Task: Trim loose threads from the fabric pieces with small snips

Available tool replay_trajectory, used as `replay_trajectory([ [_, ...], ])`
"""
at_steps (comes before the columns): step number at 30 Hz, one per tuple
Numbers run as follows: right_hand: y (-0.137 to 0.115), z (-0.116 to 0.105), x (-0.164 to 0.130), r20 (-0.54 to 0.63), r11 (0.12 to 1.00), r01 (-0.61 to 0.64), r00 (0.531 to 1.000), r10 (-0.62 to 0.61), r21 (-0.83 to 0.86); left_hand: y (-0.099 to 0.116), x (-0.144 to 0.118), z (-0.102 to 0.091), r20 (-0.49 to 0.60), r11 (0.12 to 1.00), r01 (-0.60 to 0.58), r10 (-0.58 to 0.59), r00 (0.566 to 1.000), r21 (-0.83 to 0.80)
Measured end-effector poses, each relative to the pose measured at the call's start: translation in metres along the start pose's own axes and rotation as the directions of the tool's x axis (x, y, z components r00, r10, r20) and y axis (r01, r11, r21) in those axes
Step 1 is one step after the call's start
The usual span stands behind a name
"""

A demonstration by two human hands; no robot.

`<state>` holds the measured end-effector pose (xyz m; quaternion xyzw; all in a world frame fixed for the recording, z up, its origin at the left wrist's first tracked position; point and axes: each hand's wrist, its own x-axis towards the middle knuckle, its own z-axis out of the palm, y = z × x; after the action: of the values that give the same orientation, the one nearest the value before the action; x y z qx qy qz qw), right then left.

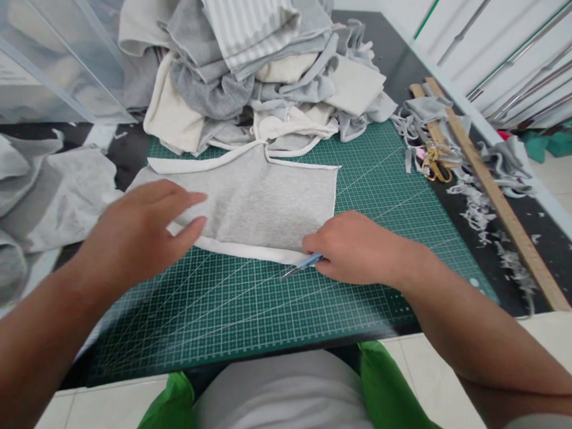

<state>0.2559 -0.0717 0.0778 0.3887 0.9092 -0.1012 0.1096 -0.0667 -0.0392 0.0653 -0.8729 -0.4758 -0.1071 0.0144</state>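
A grey fabric piece (260, 197) with white rolled edges lies spread on the green cutting mat (253, 308). Over its left part is my left hand (140, 228), thumb and fingers apart, holding nothing. My right hand (361, 245) is closed at the lower right corner of the piece. In its grip are small blue-handled thread snips (309, 261), the metal blades pointing left over the mat. The fingertips touch the fabric corner; whether they also pinch it I cannot tell.
Behind the mat rises a heap of grey, cream and striped fabric pieces (256, 66). More grey pieces (64, 197) lie at the left, below clear plastic bins (60, 60). At the right are gold-handled scissors (435, 165), fabric scraps (476, 208) and a wooden ruler (506, 212).
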Motion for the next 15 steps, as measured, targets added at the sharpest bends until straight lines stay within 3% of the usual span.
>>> replay_trajectory([
  [3,0.012,-0.001,-0.013,-0.025,0.98,-0.009,1.0,0.015,0.201,0.04,0.017,0.008,0.079,0.952,-0.268,0.281,0.956,-0.148],
  [5,0.026,0.002,-0.022,-0.046,0.93,-0.02,0.998,0.04,0.366,0.061,0.026,0.014,0.132,0.917,-0.327,0.362,0.923,-0.228],
  [8,0.047,0.012,-0.029,-0.084,0.848,-0.057,0.989,0.119,0.527,0.082,0.036,0.022,0.239,0.889,-0.357,0.428,0.872,-0.287],
  [11,0.056,0.022,-0.025,-0.184,0.805,-0.143,0.937,0.298,0.576,0.094,0.04,0.033,0.314,0.885,-0.37,0.45,0.836,-0.281],
  [15,0.045,0.031,-0.013,-0.28,0.756,-0.12,0.882,0.378,0.644,0.1,0.035,0.05,0.239,0.86,-0.389,0.475,0.847,-0.329],
])
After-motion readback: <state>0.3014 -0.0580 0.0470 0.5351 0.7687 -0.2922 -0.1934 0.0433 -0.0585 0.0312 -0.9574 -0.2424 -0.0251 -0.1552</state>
